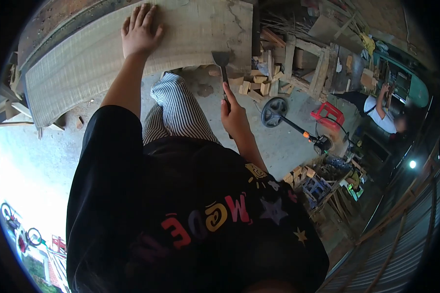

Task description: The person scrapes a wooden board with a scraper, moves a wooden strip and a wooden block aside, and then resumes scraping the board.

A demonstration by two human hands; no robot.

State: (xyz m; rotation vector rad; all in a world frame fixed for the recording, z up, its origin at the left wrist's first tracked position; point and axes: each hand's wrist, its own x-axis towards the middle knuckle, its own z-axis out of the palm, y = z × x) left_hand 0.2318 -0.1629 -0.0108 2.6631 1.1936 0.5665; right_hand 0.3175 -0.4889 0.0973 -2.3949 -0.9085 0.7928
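A wide wooden slab (88, 75) with a slightly curved edge lies across the top of the view, in front of my body. My left hand (141, 31) rests flat on it, fingers stretched out and a little apart. My right hand (235, 117) is wrapped round the dark handle of a scraper (221, 59). The scraper's flat, flared blade points away from me and overlaps the slab near its right end. The index finger lies along the handle.
Small wood blocks (259, 85) are piled right of the slab, near wooden frames (318, 63). A wheeled pole tool (293, 124) and a red plastic stool (327, 115) stand on the concrete floor (274, 156). Another person (379, 115) works at the far right.
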